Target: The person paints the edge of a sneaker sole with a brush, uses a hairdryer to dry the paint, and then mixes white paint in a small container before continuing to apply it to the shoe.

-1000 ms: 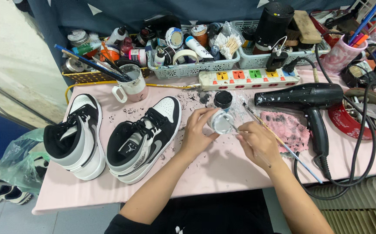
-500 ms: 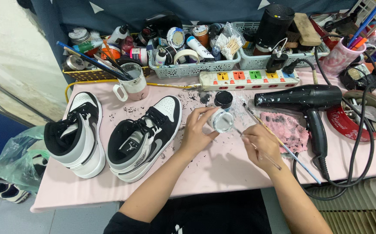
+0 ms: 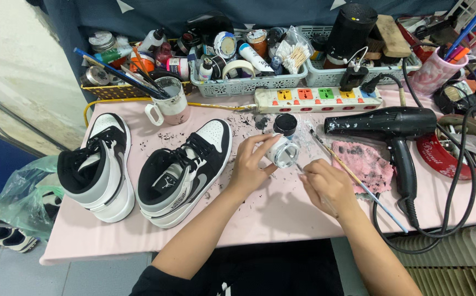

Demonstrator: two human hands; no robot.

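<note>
My left hand [image 3: 251,162] grips a small white paint jar [image 3: 283,151], tilted so its open mouth faces my right hand. My right hand [image 3: 325,185] pinches a thin paintbrush [image 3: 299,168] whose tip sits at the jar's mouth. A black jar lid [image 3: 285,124] rests just behind the jar. Left of my hands stand two black, white and grey high-top sneakers, one close [image 3: 180,171] and one farther left [image 3: 97,166], on the pink table [image 3: 281,211].
A black hair dryer [image 3: 392,131] and a stained pink rag [image 3: 365,162] lie right of my hands, with loose brushes. A power strip [image 3: 317,98], mug of brushes [image 3: 169,100] and supply baskets [image 3: 247,82] line the back. Cables loop at right.
My left hand has tilted the jar a little more toward the brush; my right hand has shifted slightly. Nothing else moved.
</note>
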